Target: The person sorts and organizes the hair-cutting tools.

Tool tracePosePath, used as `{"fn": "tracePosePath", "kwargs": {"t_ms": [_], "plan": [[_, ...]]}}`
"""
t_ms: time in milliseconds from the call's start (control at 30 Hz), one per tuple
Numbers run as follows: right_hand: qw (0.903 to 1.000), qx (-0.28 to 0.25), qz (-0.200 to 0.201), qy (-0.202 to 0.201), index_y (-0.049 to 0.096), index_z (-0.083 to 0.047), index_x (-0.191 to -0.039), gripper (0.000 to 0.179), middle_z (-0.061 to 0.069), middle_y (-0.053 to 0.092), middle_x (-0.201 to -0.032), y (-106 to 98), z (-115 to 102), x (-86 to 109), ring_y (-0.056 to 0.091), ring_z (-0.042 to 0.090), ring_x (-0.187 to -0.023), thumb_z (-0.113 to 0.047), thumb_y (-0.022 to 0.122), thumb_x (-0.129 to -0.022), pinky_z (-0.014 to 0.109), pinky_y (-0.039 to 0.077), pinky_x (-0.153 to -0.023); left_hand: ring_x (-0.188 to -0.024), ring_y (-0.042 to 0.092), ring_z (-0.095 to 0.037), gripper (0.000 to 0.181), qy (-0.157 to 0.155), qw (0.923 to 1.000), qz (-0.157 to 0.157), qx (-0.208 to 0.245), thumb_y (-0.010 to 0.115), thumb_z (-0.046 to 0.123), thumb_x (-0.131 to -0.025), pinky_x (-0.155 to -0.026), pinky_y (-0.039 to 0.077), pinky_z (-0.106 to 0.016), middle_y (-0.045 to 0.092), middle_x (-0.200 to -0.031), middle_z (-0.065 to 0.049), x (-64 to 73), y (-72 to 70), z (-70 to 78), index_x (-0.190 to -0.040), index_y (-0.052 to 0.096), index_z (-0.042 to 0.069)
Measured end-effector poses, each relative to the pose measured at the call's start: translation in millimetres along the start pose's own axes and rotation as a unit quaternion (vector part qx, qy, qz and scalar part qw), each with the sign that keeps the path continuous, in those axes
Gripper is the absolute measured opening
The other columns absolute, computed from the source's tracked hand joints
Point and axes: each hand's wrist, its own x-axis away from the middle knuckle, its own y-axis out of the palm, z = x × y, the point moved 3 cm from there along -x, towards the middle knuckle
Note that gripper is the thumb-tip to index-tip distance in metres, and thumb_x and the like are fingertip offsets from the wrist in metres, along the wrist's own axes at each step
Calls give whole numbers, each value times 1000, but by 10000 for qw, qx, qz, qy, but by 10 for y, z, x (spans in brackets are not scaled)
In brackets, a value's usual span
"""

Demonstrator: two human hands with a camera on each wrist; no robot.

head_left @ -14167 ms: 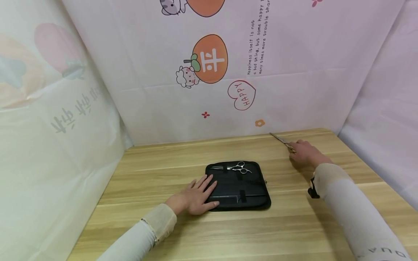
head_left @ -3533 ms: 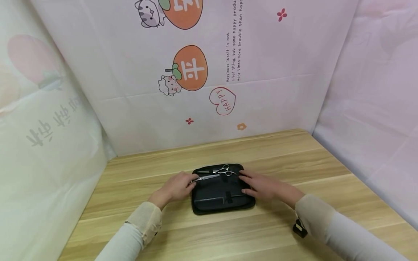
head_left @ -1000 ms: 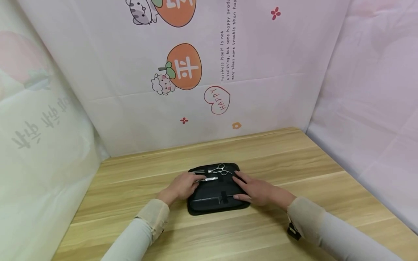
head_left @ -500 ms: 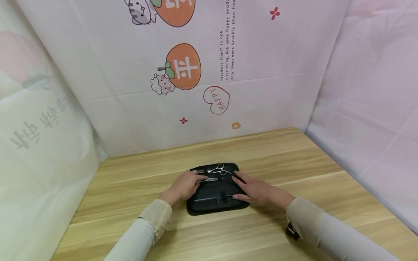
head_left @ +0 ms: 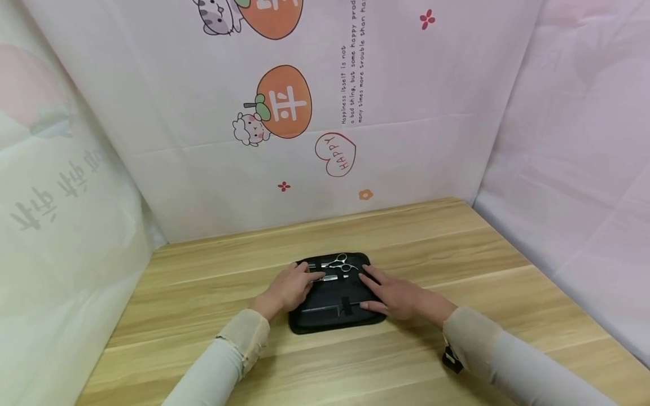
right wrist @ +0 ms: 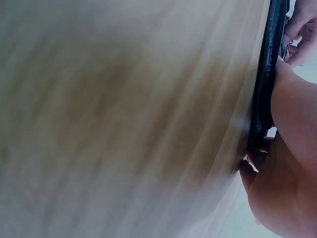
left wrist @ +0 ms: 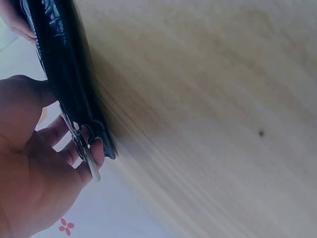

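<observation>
A black zip case (head_left: pixel 325 325) lies open on the wooden table. My left hand (head_left: pixel 289 287) holds scissors (head_left: pixel 330 278) by the handle end at the case's left side. Their blades point right and pass under a small black strap, with the tip showing beyond it. In the left wrist view the metal handle (left wrist: pixel 93 166) sticks out among the curled fingers. A second pair of silver scissors (head_left: pixel 347 268) sits above, rings to the right. My right hand (head_left: pixel 401 298) rests with extended fingers on the case's right edge.
A long dark flat piece (head_left: pixel 320 309), like a comb, lies under another strap (head_left: pixel 347 306) along the case's lower part. Printed white cloth (head_left: pixel 228 186) hangs behind the table (head_left: pixel 203 276) and at both sides.
Earlier my right hand held scissors away from the case; later my left hand has them over it. In the last second the blade tip slides right, under the strap. My right hand stays put.
</observation>
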Motion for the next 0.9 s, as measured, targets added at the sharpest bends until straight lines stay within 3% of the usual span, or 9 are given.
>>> {"fn": "tracePosePath", "kwargs": {"t_ms": [233,433,533,667,900], "plan": [[10000,-25,5,-4,28,-4,-161,78,21,14,-169,-19,-22,3,33,41,-148,-57,44,-106,55,38,-113,-87,46,-20,43,53,9999,-101,-94,55,13,-106,-75,43,-34,55,-111,-6,-5,11,-7,-147,58,24],[10000,-46,-2,-2,29,-4,-161,77,21,14,-168,-33,-49,3,31,41,-149,-56,44,-106,55,36,-114,-94,47,-23,40,55,9998,-109,155,56,15,-105,-87,46,-39,55,-114,-9,19,14,-41,-145,58,14],[10000,-30,-2,-9,29,-4,-161,78,22,14,-168,-30,-42,3,33,41,-148,-57,45,-106,55,37,-114,-101,49,-27,34,59,9988,-42,485,58,15,-104,-96,46,-43,56,-116,-11,34,8,-83,-137,60,9],[10000,36,-8,-2,29,-4,-161,78,21,14,-168,-32,-29,9,35,41,-147,-58,44,-106,56,39,-112,-103,51,-30,19,77,9969,105,771,63,15,-101,-96,46,-45,56,-112,-12,44,-9,-123,-119,62,7],[9999,74,-29,89,30,-5,-161,78,20,15,-169,-38,-31,12,36,40,-147,-59,43,-105,55,38,-113,-99,55,-29,14,285,9972,267,631,65,16,-101,-92,46,-46,61,-110,-8,41,-41,-92,-114,64,10]]}}
